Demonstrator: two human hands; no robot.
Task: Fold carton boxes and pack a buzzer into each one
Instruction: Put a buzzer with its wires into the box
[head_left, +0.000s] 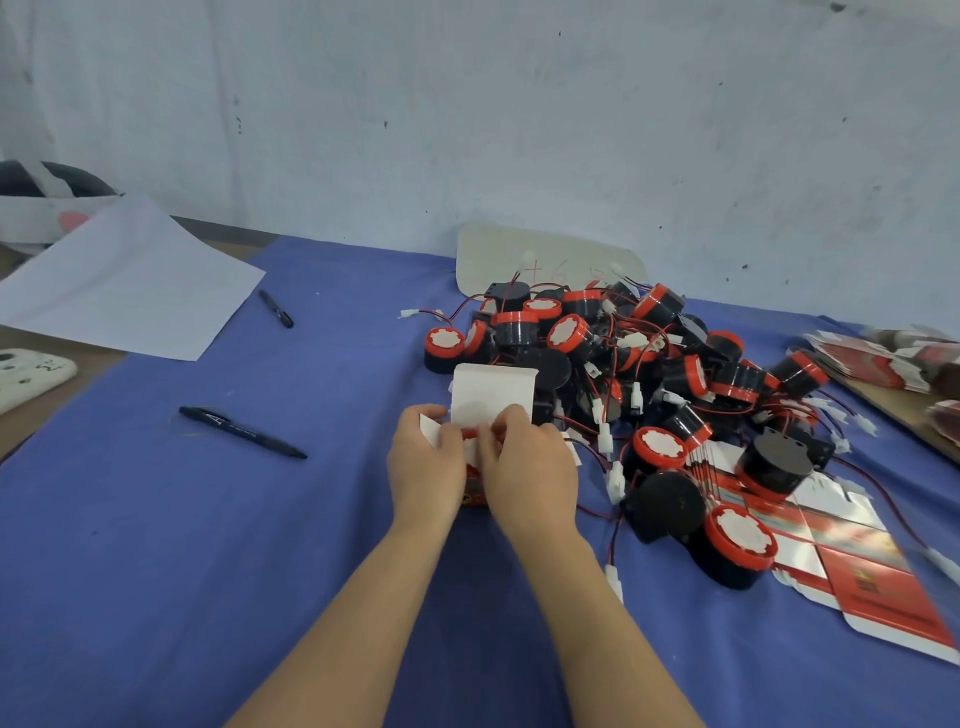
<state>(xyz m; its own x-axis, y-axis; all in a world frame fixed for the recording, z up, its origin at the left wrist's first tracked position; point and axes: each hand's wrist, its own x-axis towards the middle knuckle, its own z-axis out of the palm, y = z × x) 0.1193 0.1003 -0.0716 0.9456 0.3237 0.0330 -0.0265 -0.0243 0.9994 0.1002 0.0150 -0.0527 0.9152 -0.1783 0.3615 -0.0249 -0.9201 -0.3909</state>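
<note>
Two bare forearms reach out over a blue cloth (260, 519) to a small carton box (493, 392), held upright at the near edge of a heap of buzzers (613, 343). The left hand (426, 465) pinches a white side flap with curled fingers. The right hand (532, 467) grips the box top from the other side, and the two hands nearly touch. The long white lid flap stands open behind them.

A sliver of red shows between the hands; it may be a buzzer already inside or the box's own print, and it is too small to tell. The step looks to be closing the top. To do it well, fold both side flaps flat first and keep any wire clear of the opening. Then bring the lid down and slide its tongue in without creasing it.

Flat cartons (841, 561) wait to the right, partly under buzzers. A pen (241, 432) and a sheet of paper (130, 280) lie well apart to the left.
</note>
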